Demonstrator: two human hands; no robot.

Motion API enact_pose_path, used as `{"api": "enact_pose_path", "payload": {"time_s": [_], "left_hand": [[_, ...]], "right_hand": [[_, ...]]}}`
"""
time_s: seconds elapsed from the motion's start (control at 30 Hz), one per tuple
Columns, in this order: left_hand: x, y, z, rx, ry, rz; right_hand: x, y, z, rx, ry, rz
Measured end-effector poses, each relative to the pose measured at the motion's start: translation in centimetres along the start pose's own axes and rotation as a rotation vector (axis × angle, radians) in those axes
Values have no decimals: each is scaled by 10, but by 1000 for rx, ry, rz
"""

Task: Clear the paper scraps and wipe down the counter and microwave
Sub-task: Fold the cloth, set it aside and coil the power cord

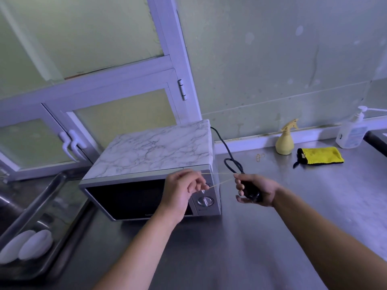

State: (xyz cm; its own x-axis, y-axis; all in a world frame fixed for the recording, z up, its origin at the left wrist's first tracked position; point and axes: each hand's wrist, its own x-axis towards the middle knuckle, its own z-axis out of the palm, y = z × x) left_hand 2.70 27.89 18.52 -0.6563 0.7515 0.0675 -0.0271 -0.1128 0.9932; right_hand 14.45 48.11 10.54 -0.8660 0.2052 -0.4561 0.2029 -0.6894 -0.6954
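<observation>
Steel surface (261, 227) ran along a stained greenish wall (272, 59), with a white-framed window (104, 91) to the left. Microwave (150, 151) sat on the surface at left-centre, just beside the sink (31, 206). It had a marble-pattern top, a dark door and two knobs (206, 201) on its right panel. Two pale oval dishes (27, 245) lay down in the sink area.

Black cord (227, 149) came out from behind the microwave's right rear corner and curved down over the surface. It ended in a loop right above the right hand (255, 191). Right hand was clamped around the bunched black end of that cord, fingers curled under it, held in front of the microwave's right edge. Left hand (180, 191) was raised in front of the control panel, fingertips pinching a thin tan rubber band (219, 173). The band was stretched taut across the gap to the right hand and the cord bundle. Hands were apart, joined only by the band. Whether the band circled the cord, I couldn't tell.

Along the back wall, well right of the microwave, stood a pale yellow spray bottle (283, 143). Just right of it lay a yellow cloth (320, 155) with black trim, flat on the surface. A clear pump bottle (351, 132) stood further right. A second band (259, 156) lay loose on the surface, near the spray bottle's left.
</observation>
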Motion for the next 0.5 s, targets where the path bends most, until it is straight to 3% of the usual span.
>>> {"api": "enact_pose_path", "payload": {"time_s": [0.07, 0.17, 0.33, 0.43, 0.5], "left_hand": [[4, 4, 2, 27, -36, -98], [8, -3, 2, 423, -75, -196], [20, 3, -11, 1112, -283, 68], [35, 5, -8, 1464, -371, -25], [43, 2, 0, 1574, -404, -154]], "right_hand": [[3, 2, 6, 45, 12, -39], [4, 10, 4, -35, 43, -99], [-2, 15, -10, -97, 46, -147], [-4, 11, -9, -340, 112, -201], [-4, 8, -3, -556, 226, -263]]}}
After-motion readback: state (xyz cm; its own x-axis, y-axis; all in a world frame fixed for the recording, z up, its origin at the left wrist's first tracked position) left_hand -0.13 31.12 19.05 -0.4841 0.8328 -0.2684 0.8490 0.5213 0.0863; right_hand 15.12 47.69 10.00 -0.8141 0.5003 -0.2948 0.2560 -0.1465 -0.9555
